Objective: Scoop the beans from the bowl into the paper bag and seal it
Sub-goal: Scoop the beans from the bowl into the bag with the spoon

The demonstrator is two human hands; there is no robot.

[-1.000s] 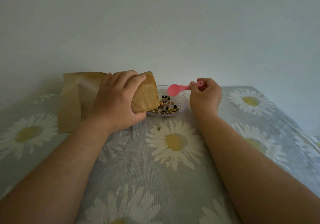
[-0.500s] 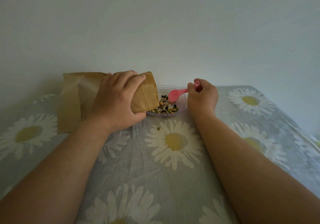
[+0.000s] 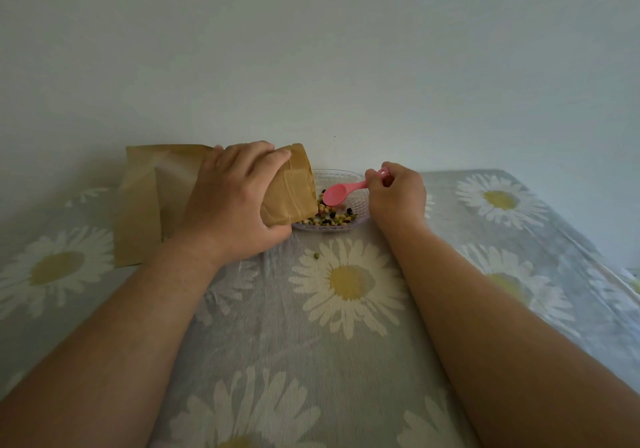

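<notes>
Left hand (image 3: 235,201) fingers clamped around tilted paper bag (image 3: 166,198), mouth at bowl (image 3: 356,220) rim. Right hand (image 3: 398,194) fingers pinch pink spoon (image 3: 341,193) handle, scoop over beans (image 3: 332,217).

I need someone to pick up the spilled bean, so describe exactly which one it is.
Start at the clear bowl by the wall, between the left hand and right hand. Come toward the person onto the daisy tablecloth. The lone green bean lies by a daisy's petals, apart from the beans in the bowl.
</notes>
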